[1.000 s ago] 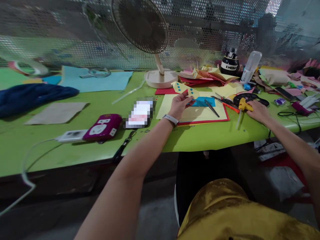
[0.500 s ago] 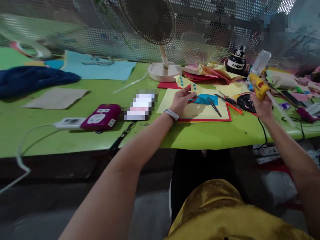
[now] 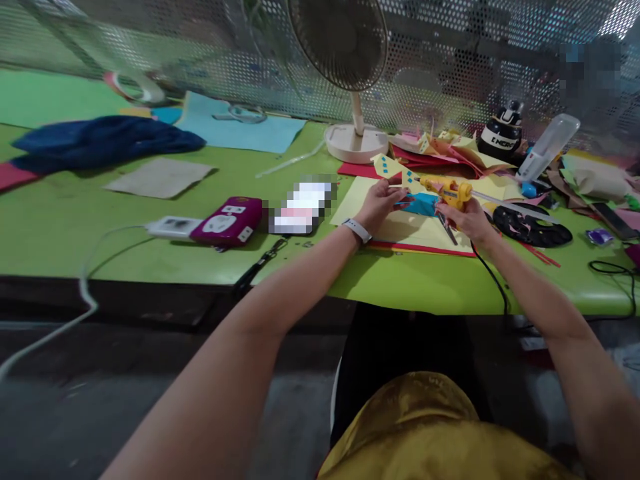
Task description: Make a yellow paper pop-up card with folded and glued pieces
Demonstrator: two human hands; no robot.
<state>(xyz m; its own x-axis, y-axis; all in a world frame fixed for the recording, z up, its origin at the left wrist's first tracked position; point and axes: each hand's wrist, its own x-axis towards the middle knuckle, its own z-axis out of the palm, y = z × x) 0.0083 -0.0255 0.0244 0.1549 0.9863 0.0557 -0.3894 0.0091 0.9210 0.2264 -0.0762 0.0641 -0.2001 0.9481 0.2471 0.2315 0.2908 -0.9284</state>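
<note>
My left hand (image 3: 379,203) pinches a yellow paper cut-out (image 3: 389,167) dotted with small blue squares, holding it above a yellow sheet (image 3: 400,223). My right hand (image 3: 467,219) grips a yellow glue gun (image 3: 447,191), its nozzle pointing left toward the cut-out and a clear glue stick trailing to the right. A blue paper piece (image 3: 423,203) lies on the yellow sheet between my two hands. The gun's black cord runs down past my right wrist.
A white desk fan (image 3: 350,80) stands behind the work. Loose coloured paper scraps (image 3: 450,150), a black bottle (image 3: 503,130) and a black cut disc (image 3: 533,227) crowd the right. A magenta device (image 3: 227,221), a white adapter and a blue cloth (image 3: 100,140) lie left on the green table (image 3: 425,283).
My right hand picked up the glue gun from the table at the right, lifted it, and brought it left to the cut-out in my left hand. The camera view shifted left.
</note>
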